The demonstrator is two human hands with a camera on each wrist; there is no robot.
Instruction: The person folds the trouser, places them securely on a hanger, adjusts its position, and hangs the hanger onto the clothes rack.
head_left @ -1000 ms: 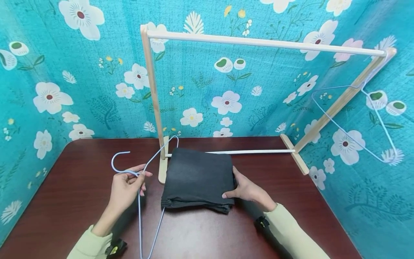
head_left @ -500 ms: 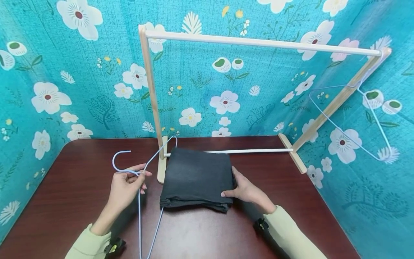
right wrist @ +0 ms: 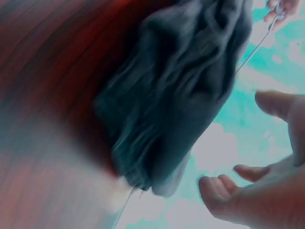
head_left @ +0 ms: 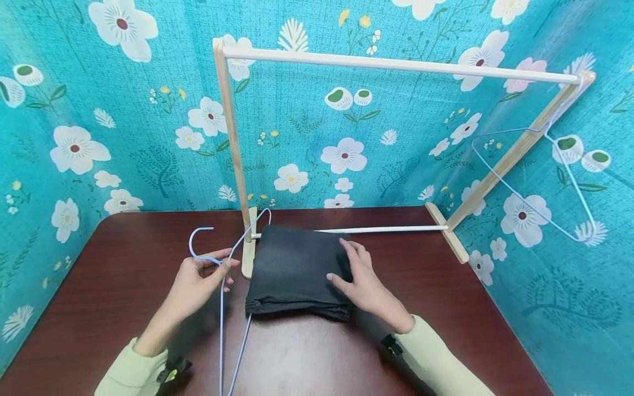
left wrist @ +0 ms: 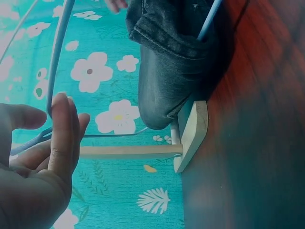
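My left hand [head_left: 198,280] pinches a light blue hanger [head_left: 222,330] at its neck, thumb against fingers, with the hook pointing left. The hanger's far bar runs through the folded black trousers [head_left: 297,269], which lie in the middle. In the left wrist view the hanger wire [left wrist: 209,19] enters a fold of the dark trousers [left wrist: 167,76]. Over the right edge of the trousers, my right hand [head_left: 369,289] is spread with thumb and fingers apart. A gap shows between that hand [right wrist: 257,181] and the cloth in the right wrist view.
A wooden rack with a white top rail [head_left: 396,63] stands behind the trousers. A second hanger [head_left: 548,132] hangs at its right end. The rack's left foot [head_left: 248,258] is close to my left fingertips. A dark red table [head_left: 134,264] lies below; a floral curtain surrounds it.
My right hand has let go of the trousers' right edge and moved up and left over them. My left hand has shifted slightly right with the hanger.
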